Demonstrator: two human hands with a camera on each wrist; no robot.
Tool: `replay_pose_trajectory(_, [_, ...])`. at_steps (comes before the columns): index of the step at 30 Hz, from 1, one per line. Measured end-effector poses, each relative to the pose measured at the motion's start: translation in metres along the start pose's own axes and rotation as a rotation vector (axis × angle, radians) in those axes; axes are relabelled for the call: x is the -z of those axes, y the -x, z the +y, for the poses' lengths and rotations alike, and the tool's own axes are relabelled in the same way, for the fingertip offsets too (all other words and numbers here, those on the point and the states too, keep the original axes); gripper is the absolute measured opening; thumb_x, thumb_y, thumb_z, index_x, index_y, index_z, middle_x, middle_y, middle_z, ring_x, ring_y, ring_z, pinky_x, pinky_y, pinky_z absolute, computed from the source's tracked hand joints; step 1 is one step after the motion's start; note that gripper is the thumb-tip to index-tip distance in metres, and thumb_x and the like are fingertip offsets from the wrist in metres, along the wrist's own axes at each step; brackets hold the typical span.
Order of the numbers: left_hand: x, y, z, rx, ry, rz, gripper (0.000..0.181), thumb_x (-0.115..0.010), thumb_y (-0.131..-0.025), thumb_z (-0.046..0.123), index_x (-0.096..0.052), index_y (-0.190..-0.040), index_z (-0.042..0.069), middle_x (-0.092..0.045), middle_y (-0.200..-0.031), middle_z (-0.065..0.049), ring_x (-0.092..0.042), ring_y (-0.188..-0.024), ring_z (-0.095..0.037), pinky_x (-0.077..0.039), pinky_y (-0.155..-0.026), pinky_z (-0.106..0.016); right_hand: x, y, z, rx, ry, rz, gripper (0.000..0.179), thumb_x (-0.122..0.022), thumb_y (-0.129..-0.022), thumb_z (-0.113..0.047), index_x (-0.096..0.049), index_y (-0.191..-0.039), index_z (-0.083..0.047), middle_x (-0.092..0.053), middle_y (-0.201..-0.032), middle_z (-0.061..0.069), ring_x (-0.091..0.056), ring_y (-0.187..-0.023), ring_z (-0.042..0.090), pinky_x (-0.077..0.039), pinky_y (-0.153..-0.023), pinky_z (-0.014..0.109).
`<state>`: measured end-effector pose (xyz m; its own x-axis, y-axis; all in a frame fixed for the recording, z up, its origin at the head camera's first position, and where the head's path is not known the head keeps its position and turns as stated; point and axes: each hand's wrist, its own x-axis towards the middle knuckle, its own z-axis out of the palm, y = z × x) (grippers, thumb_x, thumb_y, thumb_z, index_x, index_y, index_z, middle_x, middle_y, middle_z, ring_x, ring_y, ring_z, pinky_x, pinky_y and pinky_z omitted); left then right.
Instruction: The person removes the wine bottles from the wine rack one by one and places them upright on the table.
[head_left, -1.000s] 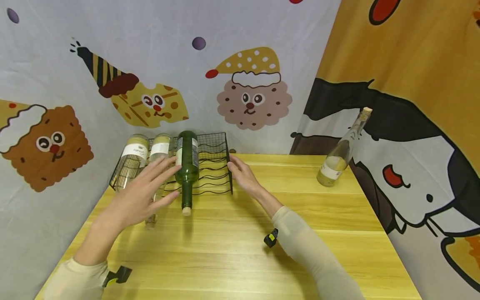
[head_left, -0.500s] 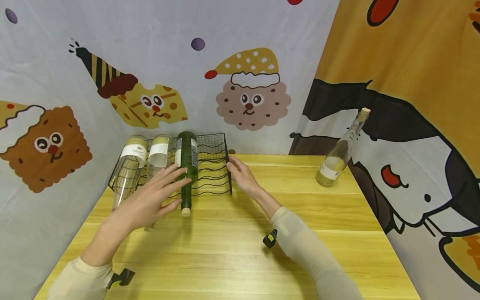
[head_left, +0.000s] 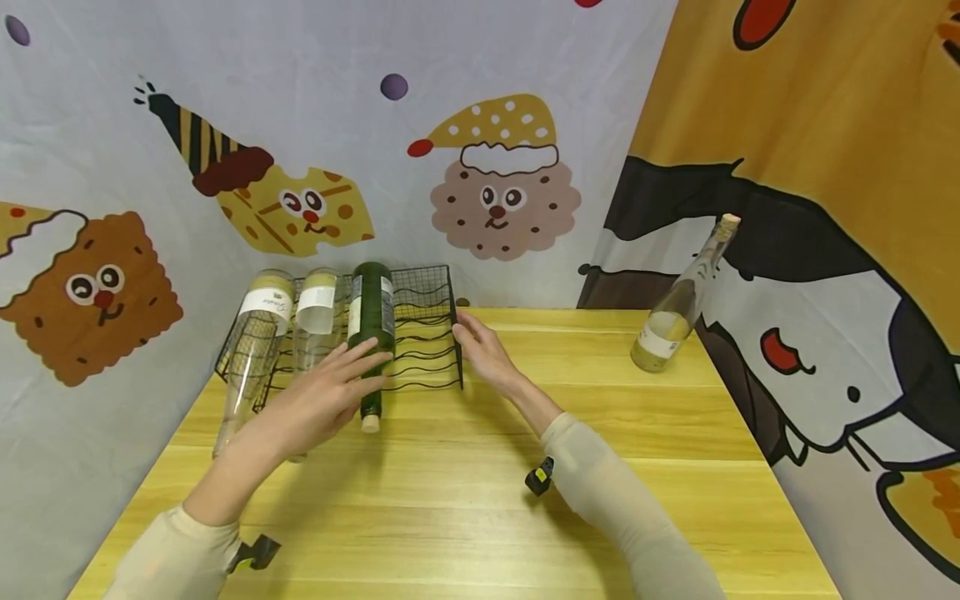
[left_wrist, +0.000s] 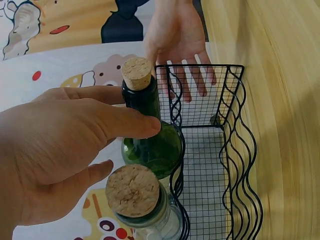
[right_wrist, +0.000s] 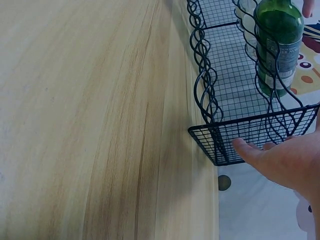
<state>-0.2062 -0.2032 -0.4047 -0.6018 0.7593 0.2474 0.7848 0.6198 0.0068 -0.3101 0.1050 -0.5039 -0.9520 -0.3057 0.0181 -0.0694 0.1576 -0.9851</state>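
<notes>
My left hand [head_left: 322,400] reaches over the green glass bottle [head_left: 372,308], which lies on the black wire rack [head_left: 420,292] with its corked neck toward me. In the left wrist view, one finger of that hand [left_wrist: 65,135] crosses the front of the neck while another passes behind it; the fingers look fairly straight. At the rack's right end, my right hand [head_left: 483,346] rests flat against the mesh panel, fingers extended. The right wrist view shows its thumb [right_wrist: 245,149] at the mesh. Two clear bottles, one at far left [head_left: 258,333] and one in between [head_left: 315,312], lie beside the green one.
A clear corked bottle [head_left: 667,329] with a white label stands on the wooden table [head_left: 480,517] at the right. Printed cloth [head_left: 337,100] hangs close behind the rack and along both sides. The rack's right part shows bare wavy wires.
My left hand has moved right and slightly down from beside the green bottle to over its neck, with the thumb now tucked out of sight. My right hand has stayed at the rack's end.
</notes>
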Motion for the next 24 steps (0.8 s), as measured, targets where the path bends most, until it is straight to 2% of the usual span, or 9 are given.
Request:
replay_pose_trajectory(6, [-0.004,-0.004,0.000,-0.023,-0.041,-0.012,0.067,-0.093,-0.082,-0.013,-0.078,-0.142,0.010,-0.067,-0.161,-0.016,-0.055,-0.158,-0.044,-0.046,-0.131,-0.069,0.000,0.000,0.000,0.001,0.013,0.007,0.066,-0.043,-0.123,-0.048,-0.032,-0.180,-0.016,-0.035,-0.186,0.007,-0.041,-0.170,0.035,-0.049,-0.134,0.058])
replay_pose_trajectory(11, [-0.007,-0.006,-0.001,-0.040,-0.028,-0.012,0.064,-0.095,-0.080,-0.013,-0.081,-0.137,0.011,-0.069,-0.159,-0.015,-0.057,-0.157,-0.044,-0.047,-0.130,-0.068,0.000,-0.001,0.000,0.002,0.017,0.014,0.064,-0.042,-0.124,-0.044,-0.032,-0.180,-0.015,-0.035,-0.186,0.008,-0.042,-0.169,0.036,-0.049,-0.133,0.058])
replay_pose_trajectory(24, [-0.012,-0.009,0.000,-0.057,-0.002,-0.018,0.059,-0.096,-0.077,-0.010,-0.084,-0.128,0.015,-0.078,-0.147,-0.011,-0.067,-0.148,-0.038,-0.045,-0.130,-0.072,-0.001,-0.001,0.001,-0.004,0.008,0.018,0.063,-0.043,-0.124,-0.044,-0.033,-0.179,-0.017,-0.037,-0.185,0.009,-0.043,-0.168,0.036,-0.049,-0.134,0.058])
